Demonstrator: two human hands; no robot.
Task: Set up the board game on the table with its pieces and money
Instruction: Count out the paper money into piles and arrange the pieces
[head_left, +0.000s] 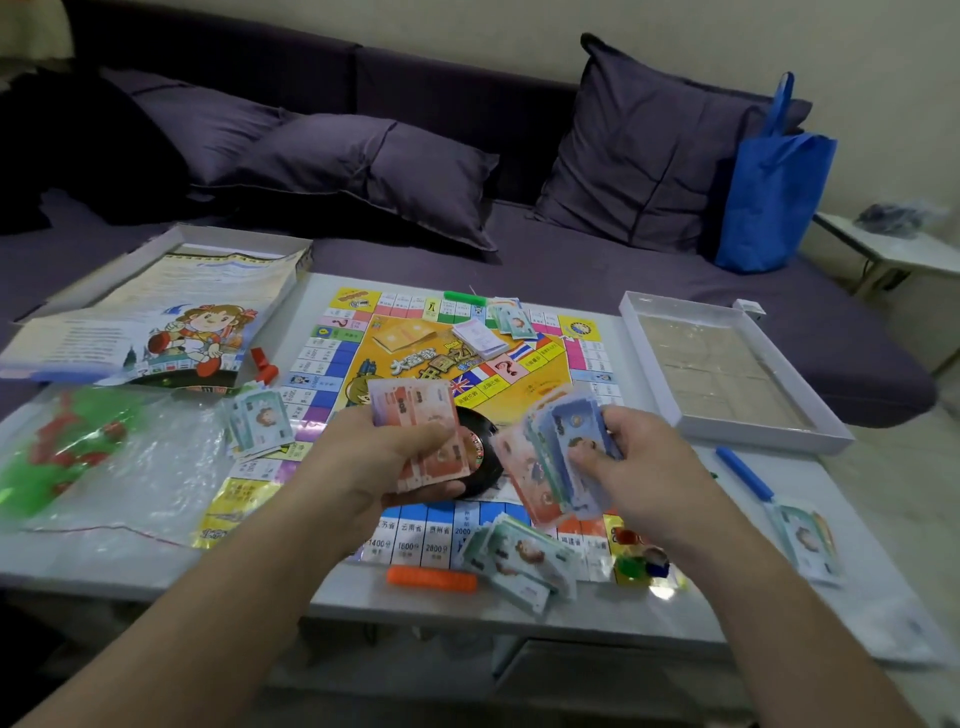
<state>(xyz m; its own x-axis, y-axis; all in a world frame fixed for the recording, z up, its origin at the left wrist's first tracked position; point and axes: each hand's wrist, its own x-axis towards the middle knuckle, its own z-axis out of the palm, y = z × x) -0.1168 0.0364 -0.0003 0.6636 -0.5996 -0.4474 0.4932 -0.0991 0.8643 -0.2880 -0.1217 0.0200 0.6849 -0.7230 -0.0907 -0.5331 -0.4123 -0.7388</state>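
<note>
The colourful game board (332, 358) lies flat on the white table (675, 597). Above its near half, my left hand (384, 457) grips a stack of pink play-money notes (415, 410). My right hand (623, 457) holds a fanned bundle of blue, green and pink notes (550, 467). A black spinner disc (480, 457) shows between my hands. Green-note piles lie at the board's left edge (260, 421), near edge (519, 561), far side (506, 314) and on the table at right (805, 540). Small coloured tokens (639, 556) sit on the board's near right corner.
The box lid with rule sheets (171, 322) lies at the far left, the white box tray (727, 364) at the right. A plastic bag of red and green pieces (78, 447) sits on the left. Orange (431, 578), blue (743, 473), green (464, 298) and red (264, 364) sticks lie around. A sofa with cushions stands behind.
</note>
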